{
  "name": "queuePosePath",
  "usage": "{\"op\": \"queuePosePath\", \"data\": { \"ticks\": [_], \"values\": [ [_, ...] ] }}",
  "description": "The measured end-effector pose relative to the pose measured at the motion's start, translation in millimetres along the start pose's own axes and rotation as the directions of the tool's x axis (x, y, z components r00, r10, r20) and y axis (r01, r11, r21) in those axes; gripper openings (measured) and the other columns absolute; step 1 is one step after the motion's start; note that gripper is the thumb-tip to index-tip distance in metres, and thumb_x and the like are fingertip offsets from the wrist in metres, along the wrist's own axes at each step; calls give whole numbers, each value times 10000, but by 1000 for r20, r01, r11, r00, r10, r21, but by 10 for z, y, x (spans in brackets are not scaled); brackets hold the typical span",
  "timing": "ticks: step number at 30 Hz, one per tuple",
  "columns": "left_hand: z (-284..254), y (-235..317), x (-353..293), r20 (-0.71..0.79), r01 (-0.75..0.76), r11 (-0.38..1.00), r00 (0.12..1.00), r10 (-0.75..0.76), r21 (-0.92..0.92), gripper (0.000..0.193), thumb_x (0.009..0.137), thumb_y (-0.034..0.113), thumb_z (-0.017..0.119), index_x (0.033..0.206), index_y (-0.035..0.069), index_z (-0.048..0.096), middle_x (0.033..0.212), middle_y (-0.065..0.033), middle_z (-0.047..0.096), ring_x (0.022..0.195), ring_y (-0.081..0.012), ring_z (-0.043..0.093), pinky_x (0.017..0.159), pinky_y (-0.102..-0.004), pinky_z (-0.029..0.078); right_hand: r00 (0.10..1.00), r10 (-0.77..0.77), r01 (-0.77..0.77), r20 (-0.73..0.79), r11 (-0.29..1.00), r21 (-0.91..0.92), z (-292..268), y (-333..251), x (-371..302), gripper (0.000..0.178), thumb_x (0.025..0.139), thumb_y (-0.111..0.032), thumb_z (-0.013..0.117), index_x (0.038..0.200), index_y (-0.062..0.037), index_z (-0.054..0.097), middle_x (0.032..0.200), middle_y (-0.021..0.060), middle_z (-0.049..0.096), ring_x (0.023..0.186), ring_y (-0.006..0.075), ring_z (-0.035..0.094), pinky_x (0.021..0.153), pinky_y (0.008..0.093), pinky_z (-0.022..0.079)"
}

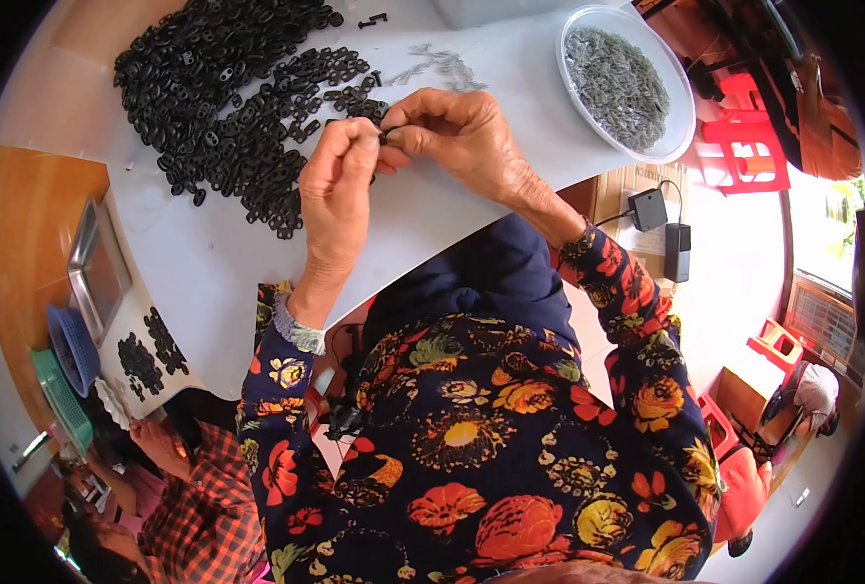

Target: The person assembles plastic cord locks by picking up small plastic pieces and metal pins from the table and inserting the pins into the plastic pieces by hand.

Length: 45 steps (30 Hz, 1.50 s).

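Note:
My left hand (339, 185) and my right hand (460, 134) meet above the white table, thumbs and fingers pinched together. Between the fingertips is a small black plastic piece (386, 138), mostly covered, so its exact shape cannot be made out. Just beyond my hands, loose black plastic pieces with two holes (281, 122) spread out from a big dark heap (199, 68). A scatter of thin metal springs (442, 66) lies past my right hand. More springs (615, 88) fill a round clear plastic bowl (678, 131) at the right.
A co-worker in a checked shirt (208, 516) sits at the lower left, a hand near small black clusters (140, 365). A metal tray (99, 268) and blue and green baskets (62, 399) stand at left. Power adapters (648, 209) rest on a carton, near red stools (749, 151).

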<state>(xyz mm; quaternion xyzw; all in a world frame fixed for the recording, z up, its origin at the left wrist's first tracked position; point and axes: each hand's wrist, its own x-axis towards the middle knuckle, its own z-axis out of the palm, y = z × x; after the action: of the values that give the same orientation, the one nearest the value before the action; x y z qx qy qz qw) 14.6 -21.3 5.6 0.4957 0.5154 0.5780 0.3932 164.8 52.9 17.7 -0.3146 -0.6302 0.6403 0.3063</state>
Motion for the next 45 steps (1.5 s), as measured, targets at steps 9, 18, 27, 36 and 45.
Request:
{"op": "queuePosePath", "data": {
  "ticks": [9,18,27,36,45],
  "values": [
    [-101,-25,82,328,432,702,899,-289,-566,225,934,168,546,1104,21,551,861,-46,593,795,-136,560,716,-278,453,958,-284,285,-29,952,115,-12,162,12,104,866,-23,623,956,-1,670,793,35,627,687,102,601,686,251,508],
    [-26,54,21,158,289,866,956,-245,-408,195,920,109,580,1094,25,555,927,-20,625,809,-103,575,725,-234,449,996,-24,35,-89,992,119,9,-10,-118,134,879,-60,620,978,24,654,798,40,667,775,76,602,738,235,501],
    [-6,4,-75,80,167,966,985,-154,-198,163,903,45,554,1057,-9,564,866,15,594,744,-38,502,701,-191,428,948,-258,196,-189,936,-292,91,44,-165,107,764,-104,675,823,-19,648,701,72,641,649,156,605,630,294,506],
    [35,19,-58,158,273,911,959,-234,-308,72,896,53,537,919,12,592,807,-27,624,739,-74,557,706,-223,459,840,-520,337,-158,726,-599,-200,-27,143,69,799,-79,631,816,-12,639,742,164,599,659,355,595,604,400,484],
    [67,-40,-100,173,249,952,960,-219,-179,54,900,63,538,895,27,578,780,-9,611,717,-54,549,678,-216,455,911,-341,355,232,359,-864,-532,52,599,66,801,-79,624,835,-34,658,827,98,625,729,317,613,653,398,491]
  ]
}}
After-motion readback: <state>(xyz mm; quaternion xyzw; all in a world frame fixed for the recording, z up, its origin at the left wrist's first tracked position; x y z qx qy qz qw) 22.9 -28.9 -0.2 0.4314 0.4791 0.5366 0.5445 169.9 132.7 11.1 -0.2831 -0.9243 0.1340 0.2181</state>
